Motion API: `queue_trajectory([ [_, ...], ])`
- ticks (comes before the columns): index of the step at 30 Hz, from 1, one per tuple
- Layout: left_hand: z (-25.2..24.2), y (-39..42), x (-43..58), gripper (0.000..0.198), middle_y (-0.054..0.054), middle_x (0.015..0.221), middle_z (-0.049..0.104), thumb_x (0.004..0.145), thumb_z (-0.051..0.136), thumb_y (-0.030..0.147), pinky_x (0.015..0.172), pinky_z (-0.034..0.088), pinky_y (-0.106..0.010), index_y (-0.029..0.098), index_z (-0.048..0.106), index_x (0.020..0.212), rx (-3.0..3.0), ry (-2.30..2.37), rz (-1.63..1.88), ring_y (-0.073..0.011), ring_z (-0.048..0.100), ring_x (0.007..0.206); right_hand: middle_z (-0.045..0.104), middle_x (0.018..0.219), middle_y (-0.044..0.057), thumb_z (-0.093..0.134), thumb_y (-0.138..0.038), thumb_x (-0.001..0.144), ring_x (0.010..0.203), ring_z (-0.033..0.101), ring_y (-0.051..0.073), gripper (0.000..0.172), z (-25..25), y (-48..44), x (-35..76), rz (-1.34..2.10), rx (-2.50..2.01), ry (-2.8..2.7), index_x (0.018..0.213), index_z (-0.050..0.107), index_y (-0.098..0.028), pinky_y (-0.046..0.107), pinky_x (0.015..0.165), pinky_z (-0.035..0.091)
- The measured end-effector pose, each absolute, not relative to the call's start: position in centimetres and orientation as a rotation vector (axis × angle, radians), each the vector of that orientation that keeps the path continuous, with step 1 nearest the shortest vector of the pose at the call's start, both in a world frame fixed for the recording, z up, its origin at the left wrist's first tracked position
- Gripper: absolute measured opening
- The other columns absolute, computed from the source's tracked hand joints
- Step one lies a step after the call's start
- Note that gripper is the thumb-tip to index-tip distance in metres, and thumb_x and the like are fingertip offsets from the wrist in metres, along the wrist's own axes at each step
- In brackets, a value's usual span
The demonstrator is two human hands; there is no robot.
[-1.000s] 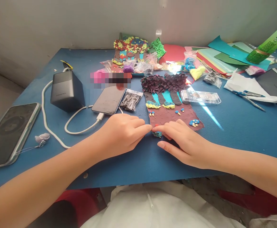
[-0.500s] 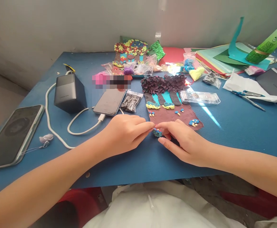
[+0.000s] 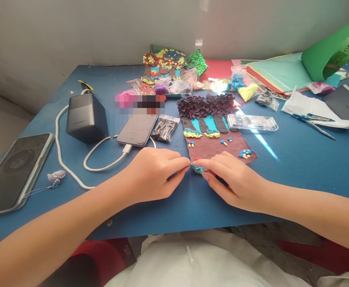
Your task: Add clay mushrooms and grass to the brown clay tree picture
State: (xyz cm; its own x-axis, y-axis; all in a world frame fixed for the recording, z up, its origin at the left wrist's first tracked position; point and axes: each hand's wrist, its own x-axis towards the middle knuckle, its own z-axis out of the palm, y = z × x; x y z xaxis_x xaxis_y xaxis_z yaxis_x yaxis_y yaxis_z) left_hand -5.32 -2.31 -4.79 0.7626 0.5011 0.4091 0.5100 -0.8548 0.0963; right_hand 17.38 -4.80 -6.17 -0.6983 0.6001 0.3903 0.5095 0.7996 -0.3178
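Note:
My left hand (image 3: 154,173) and my right hand (image 3: 232,179) rest on the blue table (image 3: 296,159), fingertips meeting at the near edge of a brown clay picture (image 3: 216,141) with dark purple treetops and teal strips. Both hands pinch a small blue clay bit (image 3: 197,169) with a red speck between their fingertips. The fingers of both hands are curled and pressed together. The bit lies at the lower left corner of the brown clay ground.
A phone (image 3: 137,129) on a white cable (image 3: 102,161), a dark cube charger (image 3: 86,117) and a second phone (image 3: 14,169) lie left. A clear plastic box (image 3: 252,122), clay bags, a second clay picture (image 3: 164,65), coloured paper sheets (image 3: 277,71) and scissors (image 3: 313,121) lie behind and right.
My fingertips have stayed pinched on the clay bit with slight shifts. At the far right a green sheet of paper has come up where a teal sheet stood.

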Motion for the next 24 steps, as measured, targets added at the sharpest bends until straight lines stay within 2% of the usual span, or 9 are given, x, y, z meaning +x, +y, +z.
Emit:
queue_trajectory([
  [5,-4.64,-2.26,-5.38,0.018,0.002,0.058,0.063,0.087,0.052,0.014,0.045,0.037,-0.024,0.016,0.070,0.087,-2.870,-0.804,-0.770,-0.0108,0.056,0.050,0.066,0.084,0.008,0.041,-0.013,0.095,0.073,0.058,0.017,0.023,-6.18,-4.81,17.32,0.236,-0.824,-2.508,0.115,0.054,-0.009,0.029,0.064,0.041],
  [14,-4.59,-2.40,-5.34,0.023,0.003,0.055,0.059,0.089,0.049,0.014,0.045,0.037,-0.023,0.017,0.072,0.092,-2.904,-0.802,-0.714,-0.0101,0.053,0.047,0.068,0.085,0.008,0.042,-0.014,0.095,0.073,0.060,0.018,0.023,-6.13,-4.87,17.31,0.292,-0.854,-2.483,0.116,0.052,-0.012,0.030,0.066,0.045],
  [20,-4.59,-2.46,-5.41,0.022,0.002,0.055,0.059,0.090,0.048,0.016,0.045,0.037,-0.024,0.017,0.070,0.089,-2.911,-0.805,-0.698,-0.0105,0.054,0.048,0.068,0.085,0.007,0.042,-0.013,0.095,0.072,0.061,0.017,0.023,-6.02,-4.91,17.33,0.317,-0.825,-2.414,0.115,0.053,-0.015,0.030,0.065,0.045],
  [24,-4.08,-2.72,-5.41,0.021,-0.002,0.071,0.066,0.089,0.045,0.016,0.053,0.043,-0.022,0.016,0.064,0.100,-2.989,-0.958,-0.846,-0.0111,0.059,0.060,0.068,0.083,0.005,0.043,-0.011,0.094,0.072,0.060,0.015,0.022,-5.77,-4.95,17.32,0.297,-0.788,-2.341,0.113,0.054,-0.016,0.028,0.064,0.044],
])
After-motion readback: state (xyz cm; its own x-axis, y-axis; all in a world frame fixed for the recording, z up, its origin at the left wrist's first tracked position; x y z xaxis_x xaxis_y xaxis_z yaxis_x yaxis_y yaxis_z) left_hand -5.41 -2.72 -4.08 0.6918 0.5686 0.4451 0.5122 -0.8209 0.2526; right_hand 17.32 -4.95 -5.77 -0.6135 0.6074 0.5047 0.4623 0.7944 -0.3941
